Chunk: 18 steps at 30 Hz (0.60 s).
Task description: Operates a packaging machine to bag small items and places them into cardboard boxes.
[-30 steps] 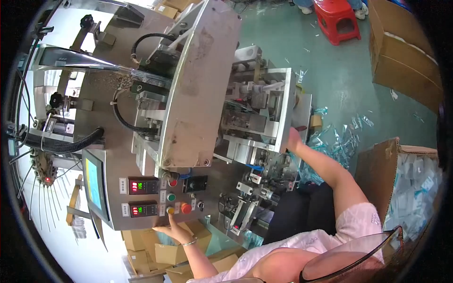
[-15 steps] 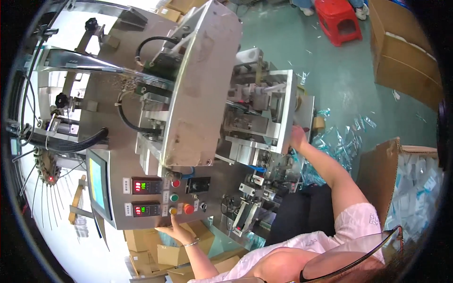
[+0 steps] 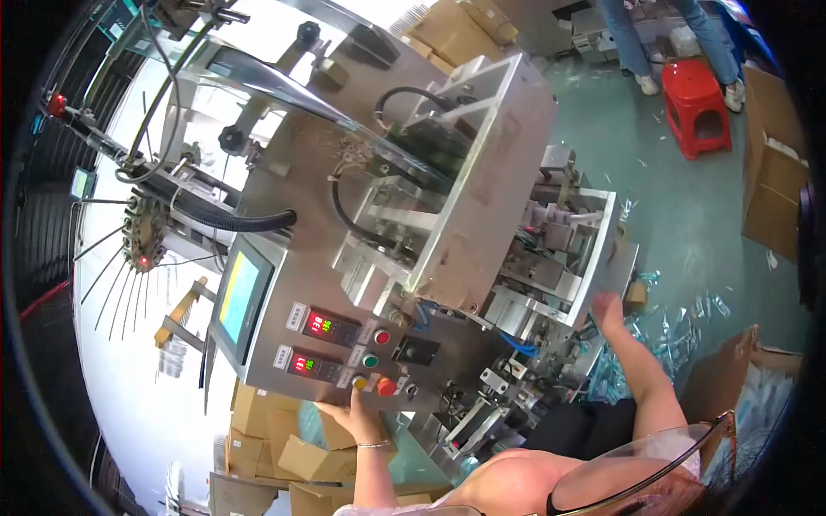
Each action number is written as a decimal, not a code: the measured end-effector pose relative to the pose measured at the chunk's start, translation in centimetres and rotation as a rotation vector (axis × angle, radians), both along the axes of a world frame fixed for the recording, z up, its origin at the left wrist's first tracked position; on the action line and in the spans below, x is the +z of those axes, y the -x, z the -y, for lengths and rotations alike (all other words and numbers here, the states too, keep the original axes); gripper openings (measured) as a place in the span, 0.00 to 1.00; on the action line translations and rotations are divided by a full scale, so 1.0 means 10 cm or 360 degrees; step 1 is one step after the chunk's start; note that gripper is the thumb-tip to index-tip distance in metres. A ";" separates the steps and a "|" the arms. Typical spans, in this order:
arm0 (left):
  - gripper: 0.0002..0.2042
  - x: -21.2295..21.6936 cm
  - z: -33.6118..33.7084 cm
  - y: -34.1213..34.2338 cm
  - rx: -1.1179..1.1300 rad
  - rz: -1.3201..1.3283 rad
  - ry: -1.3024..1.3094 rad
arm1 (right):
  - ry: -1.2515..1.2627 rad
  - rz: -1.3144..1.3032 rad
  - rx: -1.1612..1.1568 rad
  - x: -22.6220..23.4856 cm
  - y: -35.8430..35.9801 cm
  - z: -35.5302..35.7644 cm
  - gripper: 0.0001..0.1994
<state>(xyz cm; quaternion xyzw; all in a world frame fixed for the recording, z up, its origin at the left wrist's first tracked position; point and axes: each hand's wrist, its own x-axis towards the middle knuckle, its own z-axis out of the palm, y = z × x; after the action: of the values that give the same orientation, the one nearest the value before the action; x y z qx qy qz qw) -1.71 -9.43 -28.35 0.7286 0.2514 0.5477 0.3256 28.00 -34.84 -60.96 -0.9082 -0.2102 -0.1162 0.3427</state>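
My left hand is at the lower edge of the metal control panel. One raised digit touches the yellow push button, while the other fingers stretch apart along the panel's underside; nothing is held. My right hand reaches to the right side of the packaging-type machine, beside the end of its pale metal frame. Its fingertips are hidden, so I cannot make out what they touch. Near my left hand are a green button, a red button and an orange-red knob.
A touch screen and two lit digital displays are on the panel. Clear film scraps litter the floor at right, near an open carton. A red stool and another person's legs appear far right.
My view has turned, so the machine appears farther right and tilted. My left hand remains at the yellow button and my right hand at the machine's right side.
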 end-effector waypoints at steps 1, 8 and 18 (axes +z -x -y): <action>0.37 0.01 0.00 -0.02 -0.0051 0.0009 -0.0002 | -0.0023 0.0067 0.0010 -0.04 0.00 0.00 0.03; 0.36 0.00 -0.07 -0.03 -0.0089 0.0067 0.0055 | 0.0043 0.0091 -0.0003 -0.37 -0.05 -0.11 0.05; 0.40 -0.06 -0.14 0.00 -0.0054 0.0030 -0.0013 | -0.0109 -0.0029 0.0075 -0.30 0.07 -0.02 0.08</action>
<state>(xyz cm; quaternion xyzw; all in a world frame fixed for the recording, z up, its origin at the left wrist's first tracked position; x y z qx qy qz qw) -1.71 -8.08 -28.94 0.7289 0.2336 0.5499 0.3343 27.30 -34.60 -63.98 -0.8917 -0.2242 -0.1069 0.3783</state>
